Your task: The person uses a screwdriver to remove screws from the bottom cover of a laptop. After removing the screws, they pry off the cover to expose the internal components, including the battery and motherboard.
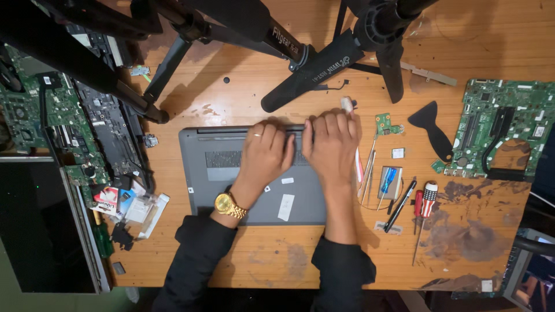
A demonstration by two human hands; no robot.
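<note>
A grey laptop [219, 179] lies bottom side up on the wooden table [243, 92]. My left hand [263, 156], with a ring and a gold wristwatch [229, 204], presses fingers down on the laptop's far edge. My right hand [332, 144] lies beside it on the same far edge near the right corner, fingers curled over the rim. The hands almost touch each other. White stickers [285, 207] show on the laptop's base below the hands.
Right of the laptop lie a red-handled screwdriver [426, 202], a black pen [400, 205], tweezers, a small green board [386, 123], a black pry tool [432, 128] and a green motherboard [503, 130]. Black tripod legs [312, 72] stand behind. Boards and a dark screen [40, 225] fill the left.
</note>
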